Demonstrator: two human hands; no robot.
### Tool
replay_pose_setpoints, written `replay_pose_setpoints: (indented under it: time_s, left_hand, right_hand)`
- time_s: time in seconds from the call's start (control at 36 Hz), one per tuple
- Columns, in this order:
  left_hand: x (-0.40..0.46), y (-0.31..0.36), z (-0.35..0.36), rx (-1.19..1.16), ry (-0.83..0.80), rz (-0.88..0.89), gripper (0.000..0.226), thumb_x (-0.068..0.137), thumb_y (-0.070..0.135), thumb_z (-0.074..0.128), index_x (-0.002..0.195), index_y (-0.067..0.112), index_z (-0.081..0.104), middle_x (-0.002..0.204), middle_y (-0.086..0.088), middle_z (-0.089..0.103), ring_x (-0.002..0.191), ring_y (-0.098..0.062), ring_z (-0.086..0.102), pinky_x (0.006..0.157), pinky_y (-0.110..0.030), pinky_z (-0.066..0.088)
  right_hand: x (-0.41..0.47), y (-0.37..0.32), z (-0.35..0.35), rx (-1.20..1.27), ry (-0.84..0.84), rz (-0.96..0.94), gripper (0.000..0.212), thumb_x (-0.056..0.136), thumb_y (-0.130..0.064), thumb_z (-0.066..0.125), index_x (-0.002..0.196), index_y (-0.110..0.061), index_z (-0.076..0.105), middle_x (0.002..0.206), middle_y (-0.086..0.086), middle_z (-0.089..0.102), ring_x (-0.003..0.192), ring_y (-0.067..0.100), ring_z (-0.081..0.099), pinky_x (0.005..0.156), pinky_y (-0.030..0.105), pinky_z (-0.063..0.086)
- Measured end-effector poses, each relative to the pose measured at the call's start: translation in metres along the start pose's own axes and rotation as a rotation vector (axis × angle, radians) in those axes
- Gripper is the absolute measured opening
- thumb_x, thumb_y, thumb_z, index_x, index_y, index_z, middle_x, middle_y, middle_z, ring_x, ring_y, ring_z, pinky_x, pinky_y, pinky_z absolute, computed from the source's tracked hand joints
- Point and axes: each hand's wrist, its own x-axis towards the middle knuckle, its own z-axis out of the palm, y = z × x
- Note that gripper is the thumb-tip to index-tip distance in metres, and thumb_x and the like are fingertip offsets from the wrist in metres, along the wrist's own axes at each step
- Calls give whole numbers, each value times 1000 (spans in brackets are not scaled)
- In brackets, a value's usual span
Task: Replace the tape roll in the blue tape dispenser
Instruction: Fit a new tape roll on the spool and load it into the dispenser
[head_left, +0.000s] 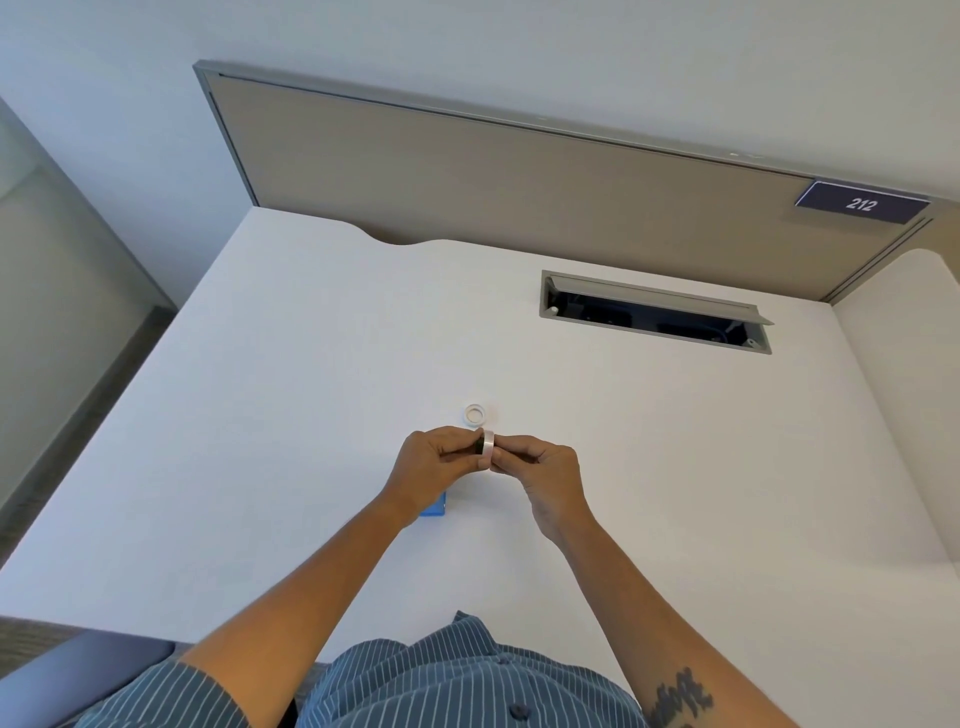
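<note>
the blue tape dispenser (435, 506) lies on the white bench (260, 415) toward its near edge, mostly hidden under the left wrist. above it, the left hand (431, 457) and right hand (543, 467) pinch a tape roll (486, 448) between their fingertips. a small white ring (475, 414) sits just beyond.

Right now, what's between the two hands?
In the head view, a tape roll pinched between left hand and right hand; nothing else between them.
</note>
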Motion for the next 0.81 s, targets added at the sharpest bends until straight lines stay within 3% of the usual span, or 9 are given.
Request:
replay_pose_setpoints:
  time_s: [0.31, 0.5, 0.81]
  left_hand:
    - [0, -2, 0, -14, 25, -40, 41, 81, 15, 92, 120, 16, 82, 109, 3, 84, 103, -11, 79, 95, -21, 60]
    - [-1, -4, -5, -88, 30, -98, 48, 77, 12, 94, 122, 16, 79, 101, 5, 85, 96, -10, 82, 83, -13, 59]
    - [-8, -12, -25, -121, 57, -131, 51, 83, 11, 90, 131, 17, 74, 108, 4, 85, 103, -12, 81, 92, -21, 62]
  right_hand:
    - [0, 2, 4, -27, 21, 2, 20, 93, -1, 82, 112, -8, 85, 107, 13, 85, 102, 32, 82, 92, 35, 66]
    - [2, 6, 12, -71, 53, 15, 17, 92, -5, 84, 108, -12, 84, 102, 11, 85, 100, 35, 81, 84, 35, 66]
    - [7, 12, 33, -85, 51, 19, 18, 95, -2, 80, 111, -10, 80, 108, 11, 84, 102, 34, 79, 78, 32, 67]
